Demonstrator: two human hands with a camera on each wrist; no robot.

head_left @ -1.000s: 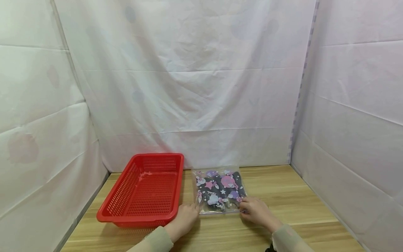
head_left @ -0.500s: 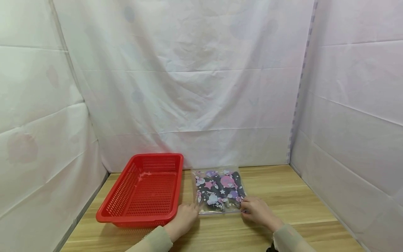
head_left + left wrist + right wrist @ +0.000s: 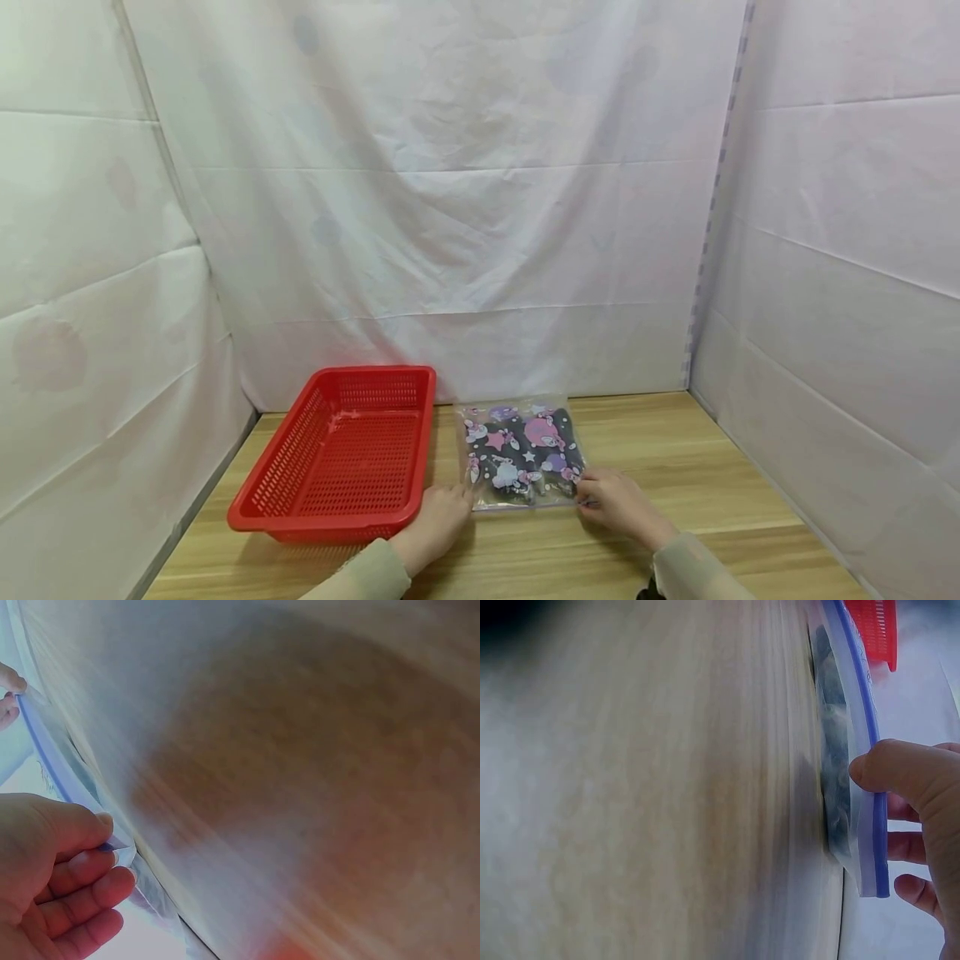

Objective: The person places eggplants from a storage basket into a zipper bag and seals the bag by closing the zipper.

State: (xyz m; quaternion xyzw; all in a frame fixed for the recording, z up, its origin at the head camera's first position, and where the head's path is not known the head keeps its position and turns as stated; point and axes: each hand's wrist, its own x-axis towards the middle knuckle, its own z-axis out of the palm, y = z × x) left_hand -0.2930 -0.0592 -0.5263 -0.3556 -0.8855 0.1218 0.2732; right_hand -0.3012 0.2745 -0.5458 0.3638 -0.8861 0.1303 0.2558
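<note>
A clear zip bag lies flat on the table, with a folded dark cloth inside printed with pink, white and purple figures. Its blue-purple zip strip runs along the near edge. At the near left corner, my left hand pinches the strip between thumb and forefinger; the left wrist view shows these fingers close up. My right hand grips the other end of the strip, its thumb on top and other fingers behind. Dark contents show through the plastic in the right wrist view.
A red plastic basket with slotted walls stands on the wooden table to the left, right beside my left hand. White cloth hangs at the back and both sides. A small black thing shows under the right sleeve.
My right hand has shifted very slightly to the right at the bag's near corner. The left hand, the bag and the basket stay in place.
</note>
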